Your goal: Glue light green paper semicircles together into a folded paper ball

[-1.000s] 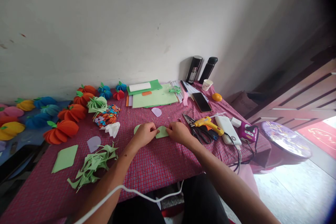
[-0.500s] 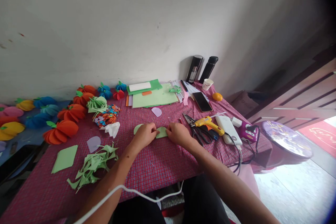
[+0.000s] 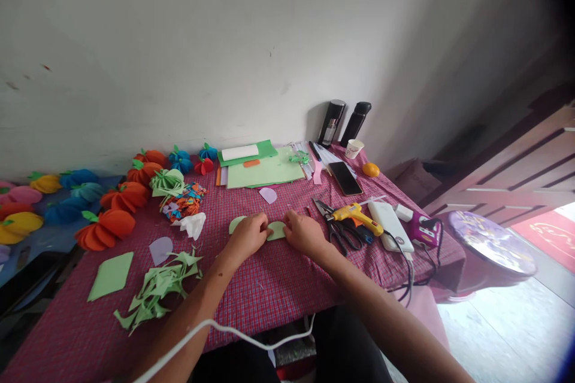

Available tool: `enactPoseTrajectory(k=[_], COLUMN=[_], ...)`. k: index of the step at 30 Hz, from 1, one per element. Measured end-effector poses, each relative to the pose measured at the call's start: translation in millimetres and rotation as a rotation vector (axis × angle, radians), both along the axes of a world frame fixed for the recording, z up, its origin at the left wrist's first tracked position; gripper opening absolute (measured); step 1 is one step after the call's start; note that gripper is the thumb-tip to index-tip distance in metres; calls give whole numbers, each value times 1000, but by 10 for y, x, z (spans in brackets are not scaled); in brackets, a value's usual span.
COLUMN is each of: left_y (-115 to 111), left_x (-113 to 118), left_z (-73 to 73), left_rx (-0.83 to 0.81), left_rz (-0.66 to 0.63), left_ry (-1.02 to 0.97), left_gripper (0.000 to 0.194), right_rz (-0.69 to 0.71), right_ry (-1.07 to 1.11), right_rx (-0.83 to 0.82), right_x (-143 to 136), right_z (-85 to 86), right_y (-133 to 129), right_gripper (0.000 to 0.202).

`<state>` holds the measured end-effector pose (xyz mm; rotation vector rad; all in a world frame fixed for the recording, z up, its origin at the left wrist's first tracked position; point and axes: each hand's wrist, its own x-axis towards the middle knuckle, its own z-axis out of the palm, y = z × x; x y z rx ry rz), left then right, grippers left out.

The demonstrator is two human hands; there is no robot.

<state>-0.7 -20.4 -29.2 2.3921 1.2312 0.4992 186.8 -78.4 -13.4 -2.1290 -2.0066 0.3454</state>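
Between my two hands a small light green paper piece (image 3: 277, 230) with a rounded top edge lies low over the table. My left hand (image 3: 253, 232) pinches its left end, fingers closed. At the other end my right hand (image 3: 302, 230) grips the paper in the same way. Partly behind my left hand rests another light green paper piece (image 3: 236, 224). A lilac rounded paper piece (image 3: 268, 195) lies just beyond my hands. To the right of my right hand are black-handled scissors (image 3: 344, 233) and a yellow glue gun (image 3: 358, 216).
Green paper scraps (image 3: 162, 287) and a stack of green sheets (image 3: 111, 275) lie at left. Several paper pumpkins (image 3: 126, 196) stand behind them. Coloured paper (image 3: 265, 170), a phone (image 3: 345, 178), a paper cup (image 3: 354, 148) and a white power bank (image 3: 390, 226) sit farther back and right. A white cable (image 3: 251, 338) crosses in front.
The view has shifted slightly. Both hands stay on the green paper piece, whose upper edge now looks more rounded.
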Motion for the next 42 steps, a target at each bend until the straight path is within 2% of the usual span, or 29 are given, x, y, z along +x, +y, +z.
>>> enactPoseTrajectory(k=[2, 6, 9, 15, 19, 25, 32, 37, 42], left_y=[6, 21, 19, 10, -1, 23, 78, 86, 77], left_x=[-38, -140, -223, -320, -318, -350, -382, -425, -434], left_z=[2, 43, 84, 112, 141, 119, 28, 68, 101], left_rx=[66, 212, 250, 178, 119, 106, 110, 83, 94], left_rz=[-120, -419, -537, -466, -439, -468, -474, -474, -472], left_ry=[-44, -109, -36, 138, 200, 175, 148, 162, 188], left_gripper=[5, 20, 22, 29, 31, 33, 32, 29, 29], right_rz=[91, 337, 464, 482, 490, 491, 459, 442, 424], right_ry=[0, -10, -43, -62, -67, -73, -84, -81, -77], right_rx=[96, 262, 277, 191, 156, 141, 113, 97, 83], right_x=[10, 40, 65, 139, 149, 118, 141, 140, 92], right_z=[-11, -36, -66, -148, -128, -42, -142, -149, -69], right_y=[-22, -102, -198, -340, -331, -362, -533, -555, -525], right_gripper=[21, 29, 36, 47, 48, 51, 57, 56, 57])
